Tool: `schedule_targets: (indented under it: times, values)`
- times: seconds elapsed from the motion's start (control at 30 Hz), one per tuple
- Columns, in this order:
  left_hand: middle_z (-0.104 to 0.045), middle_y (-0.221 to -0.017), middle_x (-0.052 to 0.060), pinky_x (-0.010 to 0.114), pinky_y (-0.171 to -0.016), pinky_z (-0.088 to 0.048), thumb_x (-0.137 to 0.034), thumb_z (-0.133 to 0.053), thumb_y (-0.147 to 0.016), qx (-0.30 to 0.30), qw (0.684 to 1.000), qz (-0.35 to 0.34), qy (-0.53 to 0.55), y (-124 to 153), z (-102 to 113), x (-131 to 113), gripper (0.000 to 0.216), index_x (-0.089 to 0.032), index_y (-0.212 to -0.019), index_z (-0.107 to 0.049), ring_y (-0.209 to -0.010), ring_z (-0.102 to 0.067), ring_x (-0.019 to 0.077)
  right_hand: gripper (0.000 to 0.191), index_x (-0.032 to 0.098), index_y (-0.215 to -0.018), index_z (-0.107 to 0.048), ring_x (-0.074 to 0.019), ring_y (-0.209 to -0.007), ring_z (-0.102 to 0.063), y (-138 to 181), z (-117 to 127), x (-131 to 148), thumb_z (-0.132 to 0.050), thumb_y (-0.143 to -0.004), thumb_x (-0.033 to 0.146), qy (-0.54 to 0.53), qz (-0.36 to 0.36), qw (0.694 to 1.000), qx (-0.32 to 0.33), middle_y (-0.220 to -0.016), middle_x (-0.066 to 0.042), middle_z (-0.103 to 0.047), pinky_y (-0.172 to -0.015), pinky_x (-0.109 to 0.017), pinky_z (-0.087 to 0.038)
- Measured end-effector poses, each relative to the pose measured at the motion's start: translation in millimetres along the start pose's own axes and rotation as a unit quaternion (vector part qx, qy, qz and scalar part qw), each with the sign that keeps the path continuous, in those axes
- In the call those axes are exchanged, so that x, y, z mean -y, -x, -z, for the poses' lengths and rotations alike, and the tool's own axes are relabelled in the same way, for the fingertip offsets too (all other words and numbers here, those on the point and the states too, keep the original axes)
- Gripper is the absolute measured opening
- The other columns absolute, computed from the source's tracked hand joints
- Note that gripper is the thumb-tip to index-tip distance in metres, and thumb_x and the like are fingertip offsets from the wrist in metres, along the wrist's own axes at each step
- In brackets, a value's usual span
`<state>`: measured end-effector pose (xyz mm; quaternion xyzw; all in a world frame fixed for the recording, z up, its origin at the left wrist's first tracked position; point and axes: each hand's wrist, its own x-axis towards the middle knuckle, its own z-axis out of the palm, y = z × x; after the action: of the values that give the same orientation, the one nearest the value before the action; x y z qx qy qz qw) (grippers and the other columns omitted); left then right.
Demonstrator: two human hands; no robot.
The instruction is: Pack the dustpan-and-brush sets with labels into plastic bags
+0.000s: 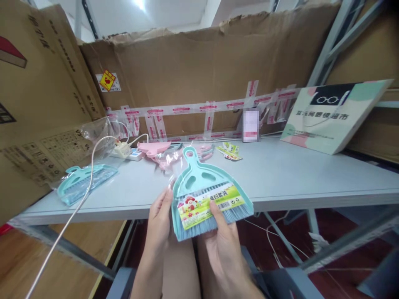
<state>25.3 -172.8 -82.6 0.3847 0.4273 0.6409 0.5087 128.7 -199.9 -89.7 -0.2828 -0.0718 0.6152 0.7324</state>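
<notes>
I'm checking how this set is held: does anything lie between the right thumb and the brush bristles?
Yes: a printed label lies across the brush bristles of the turquoise dustpan set, and the right hand has its thumb on that label. Bristles show below it.

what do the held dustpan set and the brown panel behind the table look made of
Held dustpan set: probably moulded plastic, smooth turquoise with a soft sheen; its thin blue-grey bristles look synthetic. Brown panel: likely cardboard, dull-surfaced, with a ragged top edge.

This is looking like a storeroom: large cardboard boxes (202,66) are crowding the grey surface (293,174), and metal posts (331,45) are framing it.
</notes>
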Motion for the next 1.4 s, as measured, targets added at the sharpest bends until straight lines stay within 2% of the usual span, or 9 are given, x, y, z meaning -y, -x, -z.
schedule_targets:
  times: [0.17, 0.4, 0.6, 0.7, 0.8, 0.93, 1.03, 1.23, 1.4]
  values:
    - [-0.064, -0.121, 0.013, 0.038, -0.094, -0.050, -0.047, -0.070, -0.071, -0.006, 0.997, 0.062, 0.043, 30, 3, 8, 0.062, -0.016, -0.123, -0.060, -0.113, -0.058, 0.0310, 0.083, 0.034, -0.141, -0.035, -0.0245, -0.112, -0.059, -1, 1, 1, -0.076, -0.069, 0.031, -0.013, 0.014, 1.000, -0.018, -0.127, -0.004, -0.060, -0.091, -0.040, -0.053]
    - [-0.064, -0.120, 0.011, 0.032, -0.088, -0.053, -0.035, -0.077, -0.064, -0.022, 0.997, -0.004, -0.069, 36, -8, 11, 0.072, -0.018, -0.127, -0.048, -0.108, -0.061, 0.0271, 0.085, 0.033, -0.140, -0.034, -0.0224, -0.113, -0.059, 1, 3, -8, -0.078, -0.068, 0.029, -0.002, -0.003, 1.000, 0.012, -0.121, -0.002, -0.063, -0.089, -0.035, -0.054]
    - [-0.067, -0.109, 0.014, 0.036, -0.082, -0.055, -0.034, -0.080, -0.060, -0.053, 0.998, 0.023, -0.011, 27, 3, 11, 0.081, -0.015, -0.129, -0.042, -0.099, -0.065, 0.0284, 0.059, 0.023, -0.119, -0.051, -0.0174, -0.086, -0.066, -16, 19, 26, -0.077, -0.068, 0.035, 0.129, -0.057, 0.982, 0.122, -0.103, -0.004, -0.068, -0.073, -0.029, -0.056]
    - [-0.069, -0.106, 0.013, 0.036, -0.082, -0.056, -0.033, -0.081, -0.058, -0.060, 0.998, 0.025, -0.002, 25, 10, 8, 0.082, -0.014, -0.129, -0.044, -0.096, -0.066, 0.0287, 0.042, 0.021, -0.094, -0.055, -0.0102, -0.065, -0.061, -31, 38, 52, -0.078, -0.065, 0.041, 0.216, 0.034, 0.973, 0.079, -0.080, 0.002, -0.066, -0.060, -0.021, -0.052]
    - [-0.070, -0.103, 0.013, 0.035, -0.078, -0.057, -0.034, -0.082, -0.057, -0.056, 0.998, 0.030, -0.004, 27, 13, 4, 0.083, -0.013, -0.129, -0.045, -0.094, -0.067, 0.0293, 0.042, 0.023, -0.090, -0.054, -0.0083, -0.073, -0.061, -38, 48, 71, -0.081, -0.062, 0.039, 0.283, 0.134, 0.948, 0.058, -0.079, 0.004, -0.063, -0.065, -0.017, -0.050]
    - [-0.071, -0.100, 0.012, 0.030, -0.071, -0.057, -0.034, -0.081, -0.059, -0.022, 0.999, 0.049, -0.007, 31, 14, 1, 0.078, -0.014, -0.127, -0.048, -0.087, -0.068, 0.0267, 0.070, 0.028, -0.121, -0.047, -0.0190, -0.101, -0.062, -32, 40, 83, -0.082, -0.060, 0.037, 0.330, 0.011, 0.932, 0.152, -0.114, -0.005, -0.062, -0.083, -0.031, -0.052]
    - [-0.071, -0.099, 0.011, 0.026, -0.071, -0.056, -0.034, -0.080, -0.061, -0.017, 0.998, 0.049, -0.021, 32, 14, -1, 0.075, -0.015, -0.125, -0.048, -0.086, -0.068, 0.0233, 0.081, 0.026, -0.129, -0.039, -0.0232, -0.092, -0.066, -26, 31, 81, -0.081, -0.061, 0.038, 0.342, -0.071, 0.919, 0.183, -0.108, -0.008, -0.066, -0.080, -0.038, -0.053]
    - [-0.071, -0.091, 0.009, 0.031, -0.071, -0.057, -0.038, -0.080, -0.060, -0.043, 0.997, 0.029, -0.062, 34, 9, -7, 0.093, -0.019, -0.138, -0.033, -0.082, -0.069, 0.0247, 0.069, 0.023, -0.112, -0.046, -0.0220, -0.067, -0.067, -30, 36, 61, -0.081, -0.058, 0.047, 0.371, 0.005, 0.925, 0.082, -0.078, -0.003, -0.069, -0.060, -0.032, -0.053]
    - [-0.071, -0.090, 0.009, 0.032, -0.068, -0.056, -0.041, -0.079, -0.061, -0.034, 0.996, 0.045, -0.069, 33, 11, -6, 0.094, -0.021, -0.140, -0.032, -0.077, -0.069, 0.0242, 0.056, 0.022, -0.102, -0.056, -0.0221, -0.074, -0.067, -29, 39, 63, -0.078, -0.060, 0.050, 0.362, -0.046, 0.922, 0.131, -0.087, -0.004, -0.071, -0.063, -0.031, -0.052]
